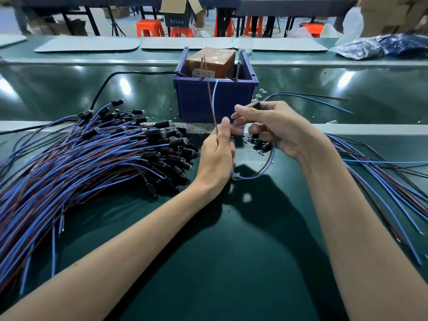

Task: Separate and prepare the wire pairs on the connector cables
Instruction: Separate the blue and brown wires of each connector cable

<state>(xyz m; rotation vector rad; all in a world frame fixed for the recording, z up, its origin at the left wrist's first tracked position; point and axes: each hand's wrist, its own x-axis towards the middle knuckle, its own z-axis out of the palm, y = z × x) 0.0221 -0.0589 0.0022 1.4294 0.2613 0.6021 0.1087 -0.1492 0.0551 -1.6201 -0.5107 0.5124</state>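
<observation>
The only writing I can find is a pale label (201, 73) on the orange box (215, 59) sitting in the blue bin (215, 100) at the far side of the desk (231, 256). It has a few lines of print, too small to read. Two thin metal pins (202, 66) stand upright at the bin's front rim. In front of the bin, the left hand (217, 154) pinches one cable's wire pair between thumb and fingers. The brown wire (211, 100) and the blue wire (214, 93) rise from it, pointing up and away toward the bin, running close side by side with the tips slightly parted. Below that hand the same pair drops and sweeps in a loop (252, 176) just above the desk, curving right and up to the right hand (278, 128). The right hand is curled round a cluster of black connectors (259, 142), with one more black piece showing at its thumb and forefinger. A big pile of connector cables (92, 154) lies left of the hands. Its black connector ends are bunched toward the middle of the desk, and its blue and brown wires fan out to the left and toward the near edge. A looser spread of cables (382, 181) lies on the right, its long axes running from the right wrist out to the near right corner. A black cord (104, 89) snakes across the desk behind the pile.
</observation>
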